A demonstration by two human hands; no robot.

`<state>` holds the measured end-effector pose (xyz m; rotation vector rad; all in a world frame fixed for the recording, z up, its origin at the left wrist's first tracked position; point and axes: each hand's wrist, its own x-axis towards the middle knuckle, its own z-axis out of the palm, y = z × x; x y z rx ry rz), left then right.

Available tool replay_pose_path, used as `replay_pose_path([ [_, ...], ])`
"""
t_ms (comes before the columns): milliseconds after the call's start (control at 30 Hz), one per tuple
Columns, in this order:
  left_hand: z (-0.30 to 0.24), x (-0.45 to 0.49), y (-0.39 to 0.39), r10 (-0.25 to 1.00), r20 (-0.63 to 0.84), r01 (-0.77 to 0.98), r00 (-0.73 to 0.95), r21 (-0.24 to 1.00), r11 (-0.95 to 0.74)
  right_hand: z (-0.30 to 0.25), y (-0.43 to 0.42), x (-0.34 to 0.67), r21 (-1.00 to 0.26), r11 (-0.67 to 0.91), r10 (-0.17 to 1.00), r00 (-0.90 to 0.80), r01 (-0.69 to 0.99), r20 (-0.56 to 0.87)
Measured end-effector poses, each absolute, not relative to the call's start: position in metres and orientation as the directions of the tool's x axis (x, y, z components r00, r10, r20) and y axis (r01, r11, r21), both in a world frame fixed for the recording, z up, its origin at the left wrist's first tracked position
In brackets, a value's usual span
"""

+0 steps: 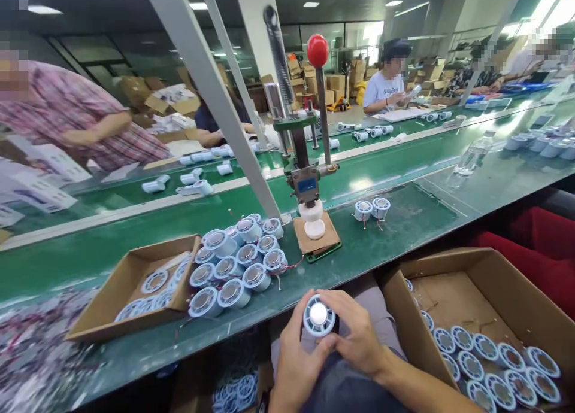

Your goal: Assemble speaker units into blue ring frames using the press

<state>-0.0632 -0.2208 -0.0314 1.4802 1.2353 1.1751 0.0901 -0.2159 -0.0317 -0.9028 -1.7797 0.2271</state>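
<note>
Across the foreground, a green-topped workbench runs diagonally, its near edge climbing from lower left to right. Beyond the near edge at lower right stands an open cardboard carton, its left wall beside the wearer's thigh, with blue-rimmed housings gathered toward its front. On the bench at left sits a shallow cardboard tray of slotted rings; its right wall adjoins a stacked cluster of housings, leaving little room between. A red-knobbed hand press stands right of the cluster, over a cardboard-topped base. Open bench surface extends right of the press, around and past two wired housings.

Both hands are over the lap, at the near edge; contact with that edge cannot be determined. The left hand and right hand are closed around one pale-blue slotted housing, silvery centre facing the camera. It lies between them: fingers curve along its sides and upper rim, thumbs meet near its lower rim.
</note>
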Motion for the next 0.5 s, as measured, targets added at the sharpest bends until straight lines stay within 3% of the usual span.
replay_pose_path([
  [133,-0.005,-0.071,-0.194,0.999,0.034,0.089,-0.02,0.995,-0.032,0.003,-0.198,0.102,-0.408,0.754,0.603,-0.296,0.514,0.741],
  [233,0.011,-0.072,-0.149,0.998,0.035,0.034,-0.055,0.999,-0.033,0.083,-0.153,0.127,-0.302,0.767,0.56,-0.362,0.566,0.745],
  [367,0.027,-0.059,-0.083,0.996,0.072,0.073,-0.051,0.995,-0.068,0.237,-0.07,0.15,-0.263,0.657,0.538,-0.195,0.706,0.82],
  [400,0.03,-0.054,-0.069,0.996,0.075,0.089,-0.044,0.993,-0.071,0.271,-0.051,0.152,-0.25,0.558,0.563,-0.139,0.791,0.815],
  [500,0.033,-0.035,-0.04,0.996,0.085,0.136,-0.005,0.987,-0.084,0.334,-0.007,0.148,-0.244,0.435,0.618,-0.091,0.867,0.781],
])
